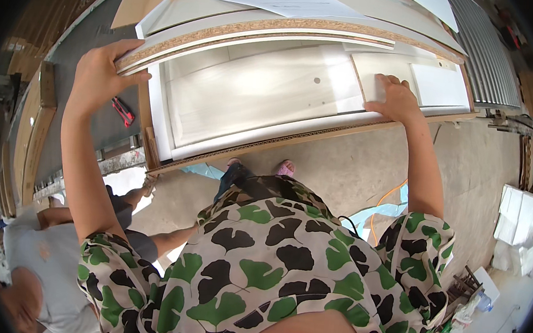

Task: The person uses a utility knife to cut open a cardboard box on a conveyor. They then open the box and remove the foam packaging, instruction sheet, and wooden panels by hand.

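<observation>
Brown-edged board (258,27) gripped by the left hand (103,69) seemed best held level, with a pale panel (366,65) under the half-open right hand (398,100)

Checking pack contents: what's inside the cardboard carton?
A long pale panel, white lining along its left and near edges; at the right, a smaller pale board partly under the right hand, plus a white rectangular piece. What lies beneath is covered.

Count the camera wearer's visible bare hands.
2: left bare hand, gripping the left end of the white chipboard-edged panel; right bare hand, at the pale board in the brown cardboard carton.
</observation>
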Tool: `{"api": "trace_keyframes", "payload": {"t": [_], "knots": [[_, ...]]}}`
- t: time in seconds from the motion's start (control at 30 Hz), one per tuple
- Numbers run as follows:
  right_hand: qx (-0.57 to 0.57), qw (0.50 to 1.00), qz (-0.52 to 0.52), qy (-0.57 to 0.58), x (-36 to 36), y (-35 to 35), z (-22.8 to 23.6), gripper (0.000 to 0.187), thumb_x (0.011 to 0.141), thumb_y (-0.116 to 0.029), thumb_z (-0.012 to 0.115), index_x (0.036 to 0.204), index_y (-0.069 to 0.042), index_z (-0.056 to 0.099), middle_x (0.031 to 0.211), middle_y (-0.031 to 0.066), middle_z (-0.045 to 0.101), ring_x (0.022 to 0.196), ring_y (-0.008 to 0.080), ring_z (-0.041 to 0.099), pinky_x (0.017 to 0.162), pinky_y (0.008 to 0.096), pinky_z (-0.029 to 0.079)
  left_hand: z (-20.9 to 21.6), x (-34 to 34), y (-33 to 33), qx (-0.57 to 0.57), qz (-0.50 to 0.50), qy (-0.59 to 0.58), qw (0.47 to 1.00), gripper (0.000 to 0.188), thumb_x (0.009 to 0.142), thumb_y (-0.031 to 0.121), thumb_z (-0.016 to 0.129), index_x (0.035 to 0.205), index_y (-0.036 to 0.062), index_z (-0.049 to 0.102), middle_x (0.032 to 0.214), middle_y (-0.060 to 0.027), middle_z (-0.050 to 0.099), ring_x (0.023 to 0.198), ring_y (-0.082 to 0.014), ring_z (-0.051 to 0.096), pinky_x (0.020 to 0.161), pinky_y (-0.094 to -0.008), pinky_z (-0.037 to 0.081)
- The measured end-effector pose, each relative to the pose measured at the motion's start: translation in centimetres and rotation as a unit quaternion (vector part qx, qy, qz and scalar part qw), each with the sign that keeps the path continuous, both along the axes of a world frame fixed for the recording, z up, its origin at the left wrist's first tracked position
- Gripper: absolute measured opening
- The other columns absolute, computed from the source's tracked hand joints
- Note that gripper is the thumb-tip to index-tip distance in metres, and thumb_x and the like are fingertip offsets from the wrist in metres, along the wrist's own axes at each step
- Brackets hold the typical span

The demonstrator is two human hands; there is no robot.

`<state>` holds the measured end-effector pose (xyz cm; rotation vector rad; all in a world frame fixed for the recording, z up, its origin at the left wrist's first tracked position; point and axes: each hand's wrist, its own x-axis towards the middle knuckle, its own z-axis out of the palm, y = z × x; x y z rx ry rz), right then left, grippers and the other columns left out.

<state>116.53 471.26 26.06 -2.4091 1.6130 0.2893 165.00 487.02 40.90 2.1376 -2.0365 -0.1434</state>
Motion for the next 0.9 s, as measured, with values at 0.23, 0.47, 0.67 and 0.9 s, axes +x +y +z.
{"api": "trace_keyframes", "payload": {"t": [0.23,0.47,0.67,0.9], "knots": [[-0.08,0.991,0.021,-0.104,-4.0,-1.7,-2.9,0.056,0.082,-0.034,0.067,0.132,-0.01,0.055,0.128,0.0193,0.056,0.116,0.0393,0.053,0.097,0.0433,0.046,-0.1,0.1,0.1,-0.007,-0.01,-0.015,1.0,0.053,0.064,0.012,0.083,0.114,0.0056,0.067,0.093,-0.0127,0.071,0.081,-0.0243,0.067,0.076,-0.0315,0.05],[-0.052,0.987,-0.048,-0.144,-2.6,-0.7,-2.6,0.026,0.087,-0.014,0.057,0.111,-0.008,0.067,0.109,0.0229,0.062,0.101,0.0384,0.061,0.089,0.0437,0.049,-0.5,0.9,0.4,-0.041,-0.036,-0.036,0.998,0.054,0.063,0.025,0.084,0.112,0.0094,0.069,0.087,-0.013,0.07,0.078,-0.0307,0.066,0.072,-0.0378,0.05],[-0.074,0.981,-0.056,-0.171,-4.5,-0.9,-4.4,0.029,0.083,-0.019,0.059,0.108,-0.009,0.068,0.1,0.0215,0.065,0.092,0.0368,0.064,0.084,0.0414,0.051,-0.3,0.9,-0.5,-0.035,-0.067,-0.055,0.996,0.057,0.061,0.029,0.085,0.112,0.0103,0.069,0.091,-0.0151,0.07,0.083,-0.0358,0.065,0.074,-0.0413,0.05],[-0.186,0.973,-0.122,-0.065,-3.4,-0.9,-1.6,0.052,0.073,-0.03,0.074,0.119,-0.007,0.064,0.12,0.0177,0.061,0.115,0.0347,0.055,0.093,0.042,0.049,0.4,0.8,0.1,-0.036,-0.058,-0.022,0.997,0.053,0.058,0.022,0.086,0.105,0.0055,0.07,0.092,-0.0157,0.07,0.084,-0.0337,0.067,0.072,-0.0384,0.051]]}}
